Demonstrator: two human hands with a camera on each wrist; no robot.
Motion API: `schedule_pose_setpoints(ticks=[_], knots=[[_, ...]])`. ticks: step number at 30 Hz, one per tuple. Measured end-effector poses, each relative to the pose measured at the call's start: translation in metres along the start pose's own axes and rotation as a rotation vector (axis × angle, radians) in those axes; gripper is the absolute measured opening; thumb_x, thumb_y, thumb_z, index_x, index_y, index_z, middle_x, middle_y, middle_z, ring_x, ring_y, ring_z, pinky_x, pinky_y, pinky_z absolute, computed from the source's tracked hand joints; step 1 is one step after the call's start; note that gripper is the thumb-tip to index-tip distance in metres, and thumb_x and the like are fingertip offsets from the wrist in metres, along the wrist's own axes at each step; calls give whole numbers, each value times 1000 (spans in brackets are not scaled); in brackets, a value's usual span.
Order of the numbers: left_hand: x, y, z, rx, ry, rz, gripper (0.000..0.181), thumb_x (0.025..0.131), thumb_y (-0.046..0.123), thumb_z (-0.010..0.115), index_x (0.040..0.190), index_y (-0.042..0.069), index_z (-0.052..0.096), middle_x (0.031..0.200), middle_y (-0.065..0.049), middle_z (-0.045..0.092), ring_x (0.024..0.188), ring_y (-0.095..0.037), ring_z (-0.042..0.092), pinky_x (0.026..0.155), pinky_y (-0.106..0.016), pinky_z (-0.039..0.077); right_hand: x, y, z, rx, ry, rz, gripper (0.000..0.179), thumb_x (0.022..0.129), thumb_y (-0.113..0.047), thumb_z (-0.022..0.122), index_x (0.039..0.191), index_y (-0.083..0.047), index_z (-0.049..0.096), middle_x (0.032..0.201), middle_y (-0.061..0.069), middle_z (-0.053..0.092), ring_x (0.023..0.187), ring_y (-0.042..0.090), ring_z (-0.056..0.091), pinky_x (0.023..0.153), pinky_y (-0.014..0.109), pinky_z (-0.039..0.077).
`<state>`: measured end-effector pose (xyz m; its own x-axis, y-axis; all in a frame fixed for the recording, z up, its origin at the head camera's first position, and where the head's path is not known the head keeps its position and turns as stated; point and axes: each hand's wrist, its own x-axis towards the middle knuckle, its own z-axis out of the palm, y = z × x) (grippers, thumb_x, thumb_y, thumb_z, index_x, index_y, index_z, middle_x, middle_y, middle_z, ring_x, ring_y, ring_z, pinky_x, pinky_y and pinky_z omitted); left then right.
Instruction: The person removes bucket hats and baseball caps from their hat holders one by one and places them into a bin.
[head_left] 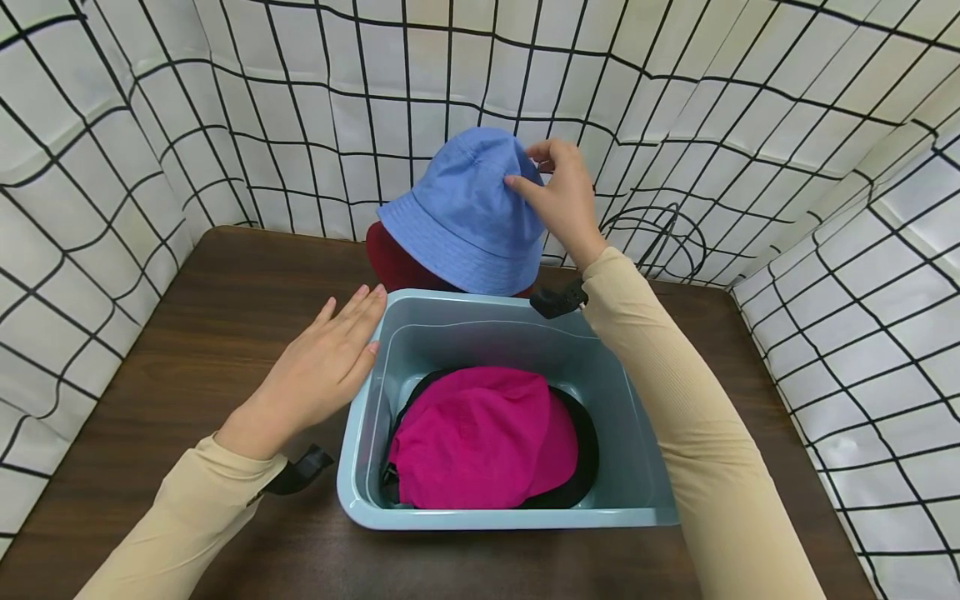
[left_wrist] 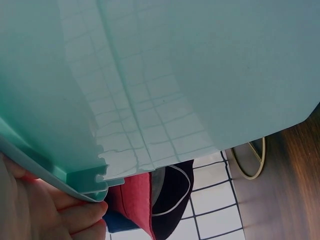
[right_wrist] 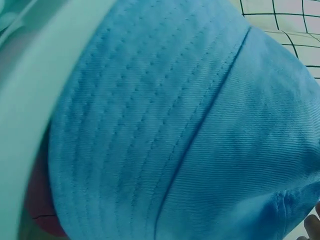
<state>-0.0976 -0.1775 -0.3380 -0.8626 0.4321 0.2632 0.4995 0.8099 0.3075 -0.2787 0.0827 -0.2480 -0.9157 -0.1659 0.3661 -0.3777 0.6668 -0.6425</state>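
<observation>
A blue bucket hat (head_left: 468,200) stands tilted behind the light blue bin (head_left: 510,518), pinched at the right side of its crown by my right hand (head_left: 564,196). Its stitched brim fills much of the right wrist view. A dark red hat (head_left: 393,260) shows partly from beneath it, mostly hidden. My left hand (head_left: 318,367) lies along the bin's left rim, fingers straight and close together. Inside the bin, a bright pink cap (head_left: 472,442) rests on top of a black hat (head_left: 585,454), of which only the edge shows.
The bin stands on a dark brown wooden table (head_left: 240,317). Black wire grid panels backed with white surround the table at the back and sides. A coil of thin black wire (head_left: 667,237) hangs by the back panel, right of the blue hat.
</observation>
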Motion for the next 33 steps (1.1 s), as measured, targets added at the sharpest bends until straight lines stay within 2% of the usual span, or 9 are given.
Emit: schedule_pose_setpoints(ticks=[4,10,14,22,33], knots=[[0,0,0,0,1,-2,57,97,18,44,145,-5,26,150,-19,29,140,-33,22,112,-53,15,5,0,1,35,-30,33,46,85,-24,71,123,-6,53,122,7,56,111,16,52,91,22,42],[0,0,-1,1,3,1,57,97,18,44,145,-6,26,150,-20,29,140,-33,22,112,-53,15,8,5,2,159,-85,114,47,86,-24,71,126,-6,53,120,7,59,109,15,54,91,26,46],[0,-1,0,7,10,3,57,97,18,45,145,-6,27,149,-20,30,140,-34,22,112,-53,16,10,5,4,215,-81,127,37,86,-18,70,117,-2,58,110,9,61,102,15,56,87,25,47],[-1,-1,2,8,14,3,56,97,18,44,145,-7,27,149,-20,30,140,-33,22,112,-53,16,10,0,8,219,-63,123,17,87,-14,68,97,-3,59,95,5,58,89,13,53,79,24,47],[-2,-1,1,3,-1,-9,57,98,19,44,145,-6,26,150,-20,29,140,-33,21,112,-52,14,12,-4,7,350,5,83,12,88,-11,66,86,-5,56,87,2,55,82,12,50,74,22,43]])
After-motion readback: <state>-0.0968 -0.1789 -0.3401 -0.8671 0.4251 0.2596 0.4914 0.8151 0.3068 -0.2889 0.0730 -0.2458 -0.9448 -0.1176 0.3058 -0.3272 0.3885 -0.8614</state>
